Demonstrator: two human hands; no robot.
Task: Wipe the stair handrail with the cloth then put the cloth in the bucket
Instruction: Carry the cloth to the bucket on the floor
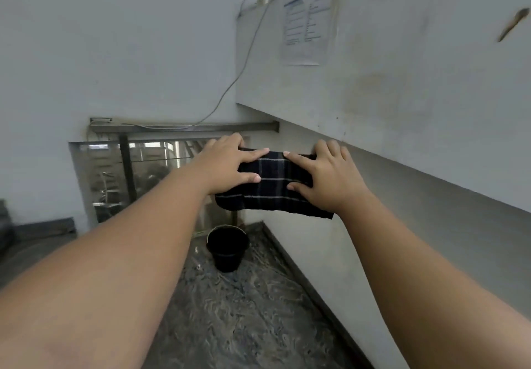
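A dark plaid cloth (273, 185) is stretched between both hands in front of the wall. My left hand (230, 164) grips its left end and my right hand (327, 176) grips its right end, fingers spread over the fabric. Its lower edge hangs free. A grey sloping band (431, 185) runs along the right wall beside the cloth; whether the cloth touches it is unclear. A black bucket (227, 246) stands on the marbled floor below the cloth, upright and open at the top.
A glass panel with a metal frame (126, 179) fills the far wall's lower part. A cable (238, 75) hangs down the wall. Papers (307, 21) are stuck on the right wall. Marbled floor (244, 311) stretches toward me.
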